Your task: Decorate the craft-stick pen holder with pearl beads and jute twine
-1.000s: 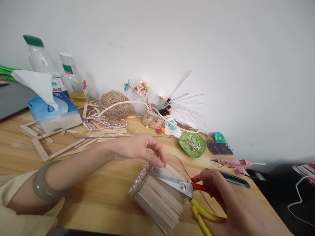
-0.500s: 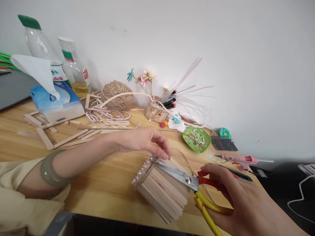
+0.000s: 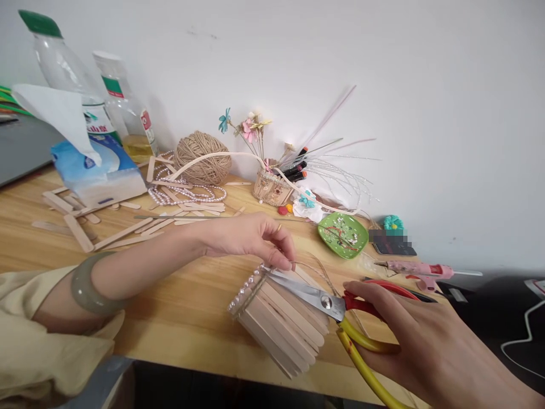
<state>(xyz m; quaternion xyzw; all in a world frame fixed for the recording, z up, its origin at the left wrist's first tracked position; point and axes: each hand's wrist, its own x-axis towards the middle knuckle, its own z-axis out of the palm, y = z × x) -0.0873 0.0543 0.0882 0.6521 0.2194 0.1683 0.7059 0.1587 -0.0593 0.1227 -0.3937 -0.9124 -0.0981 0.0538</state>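
A basket-like holder made of wooden craft sticks lies tilted near the table's front edge. Pearl-like beads and twine run along its left rim. My left hand pinches a strand of twine just above that rim, thumb against fingers. In my right hand are scissors with red and yellow handles, the fingers wrapped around them. The blades reach across the sticks, their tips beside the beaded rim, close under my left fingertips. Whether the blades touch the twine I cannot tell.
Loose craft sticks, a tissue pack, two bottles and a ball of twine occupy the left and back. Behind the holder stand a small flower pot and a green dish. A pink glue gun lies at right.
The scissor blades look more closed than half a second ago. The view has shifted slightly; my left hand keeps its pinch and the holder stays almost in place.
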